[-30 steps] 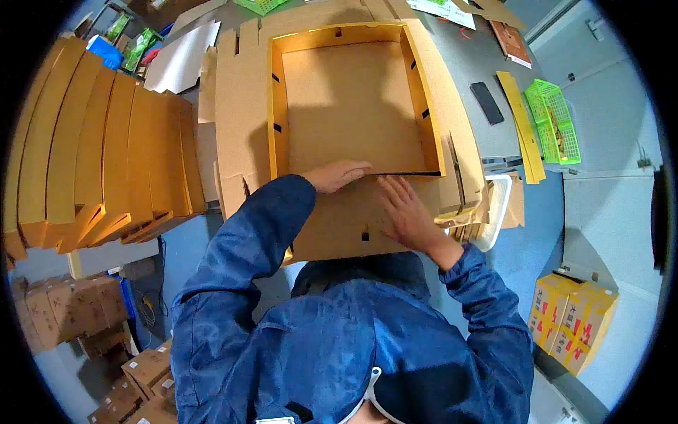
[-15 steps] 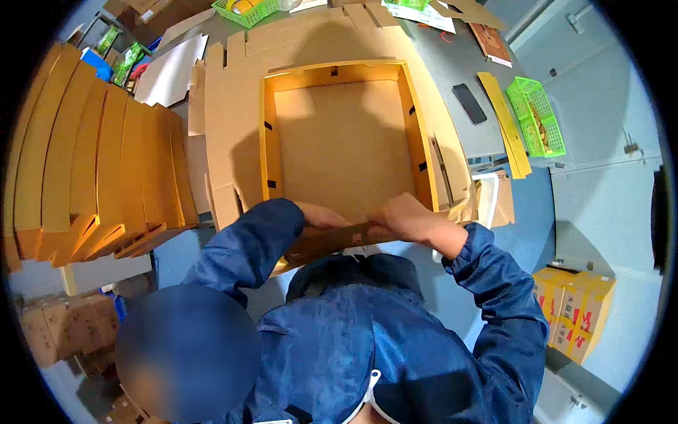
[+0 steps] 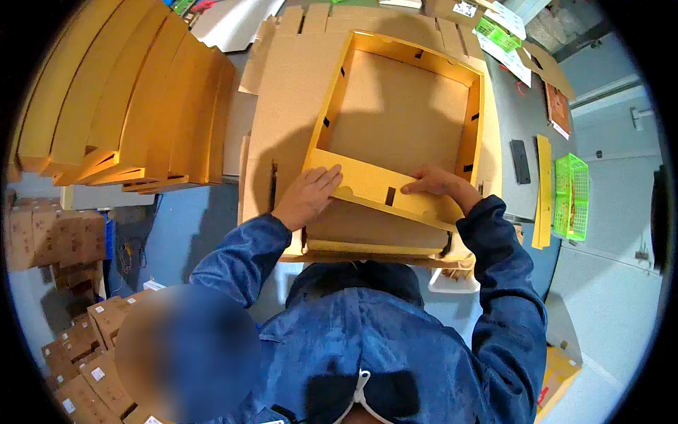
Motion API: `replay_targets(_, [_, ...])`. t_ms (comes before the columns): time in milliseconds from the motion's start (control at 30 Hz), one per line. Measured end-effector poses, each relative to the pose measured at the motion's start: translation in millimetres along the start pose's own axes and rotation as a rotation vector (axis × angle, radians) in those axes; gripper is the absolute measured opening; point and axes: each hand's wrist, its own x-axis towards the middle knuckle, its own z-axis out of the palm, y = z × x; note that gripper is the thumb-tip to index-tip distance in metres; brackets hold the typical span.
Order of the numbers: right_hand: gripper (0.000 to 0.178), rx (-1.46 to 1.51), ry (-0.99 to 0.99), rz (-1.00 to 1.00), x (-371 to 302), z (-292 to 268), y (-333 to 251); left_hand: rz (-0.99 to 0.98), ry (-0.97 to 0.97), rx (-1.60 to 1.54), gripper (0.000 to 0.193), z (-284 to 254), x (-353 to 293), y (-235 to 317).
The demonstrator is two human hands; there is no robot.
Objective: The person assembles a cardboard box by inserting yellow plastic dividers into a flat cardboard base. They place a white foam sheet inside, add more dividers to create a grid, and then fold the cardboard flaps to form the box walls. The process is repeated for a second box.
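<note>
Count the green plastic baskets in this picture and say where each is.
2. One green basket is at the right, past the phone; the other is at the top, beyond the yellow tray's far right corner. Others may be hidden or cut off.

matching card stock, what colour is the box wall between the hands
The box wall is golden yellow; head view shows it.

Behind the bare left hand [image 3: 309, 195] and right hand [image 3: 443, 185], creased blue sleeves [image 3: 506, 290] end in gathered cuffs [image 3: 483, 216]; between the sleeves, a blue jacket [image 3: 332, 332] with white zip [image 3: 363, 383].
</note>
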Motion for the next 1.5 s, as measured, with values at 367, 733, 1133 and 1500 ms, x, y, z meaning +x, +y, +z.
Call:
replay_targets(367, [0.037,-1.220,0.791,-0.227,-115.5,81.9,15.8,0.070,-0.027,-0.043,0.045,18.6,10.4,-9.0])
replay_targets(733, [0.012,-1.003,0.489,-0.125,-85.9,67.8,44.7,0.078,-0.496,0.077,0.020,25.5,42.5,-40.8])
replay_targets(1133, [0.013,-0.981,0.417,-0.254,-74.5,50.5,57.9,-0.045,-0.545,0.063,0.026,33.3,36.0,-20.0])
replay_targets(1500, [0.062,-0.199,0.885,-0.020,-102.3,27.9,71.3,-0.225,0.347,-0.022,0.070,20.6,-5.7,66.2])
